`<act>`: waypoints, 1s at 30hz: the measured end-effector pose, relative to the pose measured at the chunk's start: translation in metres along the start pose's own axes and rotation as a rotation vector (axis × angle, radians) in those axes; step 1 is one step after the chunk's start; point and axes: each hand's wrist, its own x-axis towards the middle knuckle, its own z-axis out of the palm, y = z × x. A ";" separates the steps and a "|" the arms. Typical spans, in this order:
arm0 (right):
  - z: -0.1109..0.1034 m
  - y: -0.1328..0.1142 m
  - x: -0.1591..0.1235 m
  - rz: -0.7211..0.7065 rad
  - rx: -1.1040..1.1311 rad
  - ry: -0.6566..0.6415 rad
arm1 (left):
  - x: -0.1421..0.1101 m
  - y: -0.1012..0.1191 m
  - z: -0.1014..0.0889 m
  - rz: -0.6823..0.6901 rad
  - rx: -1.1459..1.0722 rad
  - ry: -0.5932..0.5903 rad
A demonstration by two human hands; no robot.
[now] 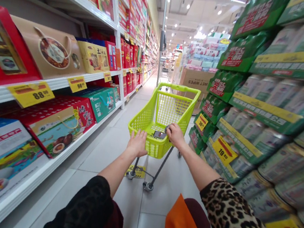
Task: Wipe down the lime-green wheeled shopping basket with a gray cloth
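Note:
A lime-green shopping cart (151,148) with a perforated plastic basket stands in front of me on thin dark legs with casters. My left hand (137,143) lies on the left part of its near rim, fingers stretched and apart. At the right near corner, my right hand (175,136) has its fingers curled over the rim, around a small dark object (167,129) too unclear to name. Inside the basket, close to that hand, lies a dark phone-like device (159,134) with a small screen.
White shelves (95,75) of boxed gifts with yellow price tags line the left. Stacked packs of cans (266,112) form a wall on the right. Farther along the tiled aisle (128,120) stand a wet wipes carton (195,82) and a metal pole (165,20).

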 end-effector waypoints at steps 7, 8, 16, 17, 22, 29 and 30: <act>-0.022 0.026 -0.011 -0.007 -0.014 -0.088 | 0.009 0.029 0.000 0.121 -0.014 0.021; -0.026 0.027 -0.014 -0.022 -0.010 -0.100 | 0.012 0.028 0.000 0.114 -0.009 0.020; -0.020 0.002 -0.048 -0.002 -0.035 -0.026 | 0.021 0.027 0.006 -0.005 0.043 0.062; -0.017 -0.004 -0.051 0.012 -0.043 -0.003 | 0.021 0.030 0.006 -0.005 0.046 0.066; -0.014 -0.013 -0.055 0.017 -0.063 0.032 | 0.015 0.039 0.004 0.004 0.036 0.074; -0.020 0.010 -0.056 0.078 -0.074 0.070 | 0.012 0.017 0.003 0.078 0.009 0.035; -0.019 0.010 -0.056 0.093 -0.074 0.077 | 0.012 0.013 0.003 0.072 0.008 0.039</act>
